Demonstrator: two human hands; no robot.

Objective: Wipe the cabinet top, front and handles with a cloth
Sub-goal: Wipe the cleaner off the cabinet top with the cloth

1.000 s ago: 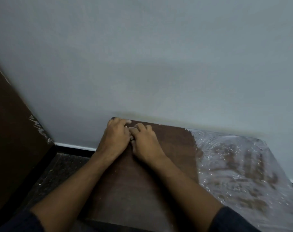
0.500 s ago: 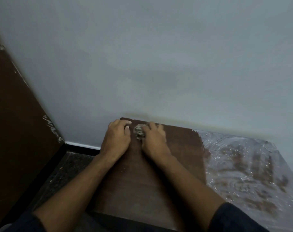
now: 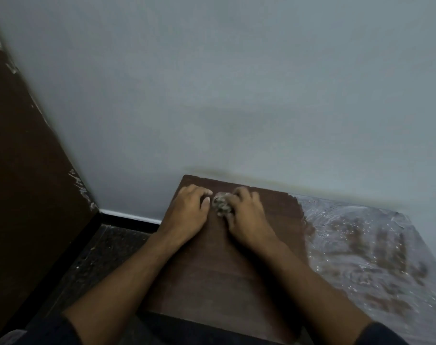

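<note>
The dark brown cabinet top (image 3: 212,270) stands against a grey wall. Near its far left corner lies a small crumpled grey wad, the cloth (image 3: 220,204). My right hand (image 3: 247,217) curls its fingers round the wad and presses it onto the wood. My left hand (image 3: 187,212) rests flat on the top just left of the wad, fingers bent slightly, fingertips close to it. The cabinet's front and handles are out of sight below the near edge.
Crinkled clear plastic film (image 3: 374,250) covers the right half of the top. A dark brown door or panel (image 3: 25,183) rises at the left. Speckled dark floor (image 3: 105,257) and a black skirting strip (image 3: 129,219) lie between it and the cabinet.
The hands, pressed together a second ago, have parted a little, and the wad shows between them. The view has shifted slightly; the hands stay near the far left corner.
</note>
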